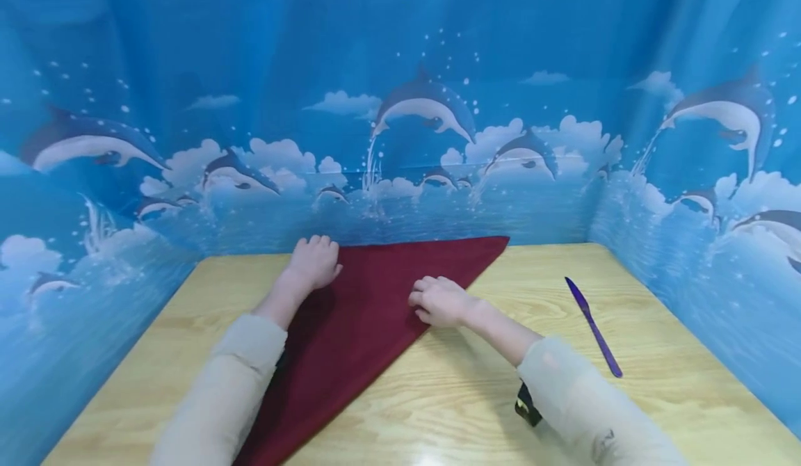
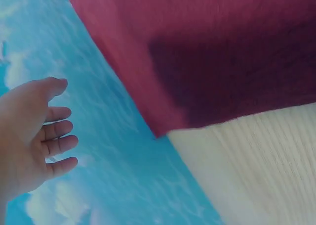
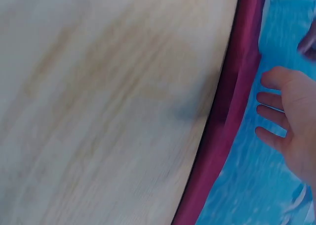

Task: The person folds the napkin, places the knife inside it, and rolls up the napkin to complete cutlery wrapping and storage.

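**Dark red cloth [image 1: 369,320] lies across the wood-grain table [image 1: 676,382]**

The cloth covers a slanting stretch from the table's near edge, left of its middle, up to its far edge. One pointed corner reaches the table's far edge right of the middle, and a diagonal side runs from there back toward the near edge.

The person's left hand [image 1: 313,263] is at the table's far edge, left of the middle, by a corner of the cloth. Its fingers are loosely bent, with the thumb standing apart from them. The right hand [image 1: 441,302] is over the table's middle, at the diagonal side of the cloth. Its fingers too are relaxed and slightly bent, spread from the thumb. Whether either hand touches the fabric cannot be told.

A purple knife [image 1: 593,323] lies on the right part of the table, its blade toward the far edge. Pale sleeves [image 1: 225,389] cover both forearms, which come in over the table's near edge. Around the table's far edge and sides hangs a blue curtain [image 1: 313,21] printed with dolphins, clouds and water.
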Demonstrator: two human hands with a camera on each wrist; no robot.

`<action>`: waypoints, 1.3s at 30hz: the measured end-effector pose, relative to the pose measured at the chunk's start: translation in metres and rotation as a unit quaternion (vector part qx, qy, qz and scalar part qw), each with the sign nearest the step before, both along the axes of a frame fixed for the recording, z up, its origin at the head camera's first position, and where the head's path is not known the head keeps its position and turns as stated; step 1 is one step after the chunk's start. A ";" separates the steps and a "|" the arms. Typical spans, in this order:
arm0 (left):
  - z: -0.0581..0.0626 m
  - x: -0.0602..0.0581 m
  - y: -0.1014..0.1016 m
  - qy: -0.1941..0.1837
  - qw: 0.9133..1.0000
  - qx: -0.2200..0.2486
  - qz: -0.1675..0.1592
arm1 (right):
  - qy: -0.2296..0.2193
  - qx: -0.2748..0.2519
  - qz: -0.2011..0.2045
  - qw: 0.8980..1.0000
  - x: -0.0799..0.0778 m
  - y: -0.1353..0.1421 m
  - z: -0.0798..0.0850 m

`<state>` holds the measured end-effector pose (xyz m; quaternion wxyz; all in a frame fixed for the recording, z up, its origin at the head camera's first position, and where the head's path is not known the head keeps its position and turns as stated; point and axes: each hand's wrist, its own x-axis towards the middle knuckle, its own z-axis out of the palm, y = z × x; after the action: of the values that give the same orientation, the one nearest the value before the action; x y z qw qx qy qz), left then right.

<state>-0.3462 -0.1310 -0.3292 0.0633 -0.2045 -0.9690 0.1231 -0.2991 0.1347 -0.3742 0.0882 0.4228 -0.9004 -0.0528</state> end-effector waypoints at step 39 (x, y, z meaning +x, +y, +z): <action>-0.065 0.167 0.049 0.026 0.990 0.008 -0.136 | -0.095 0.083 -0.153 0.980 -0.050 0.056 -0.010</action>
<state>-0.1796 -0.0823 -0.3946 0.1064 -0.3306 -0.9312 0.1108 -0.3489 0.1907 -0.3837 -0.0421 0.2892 -0.9511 -0.1003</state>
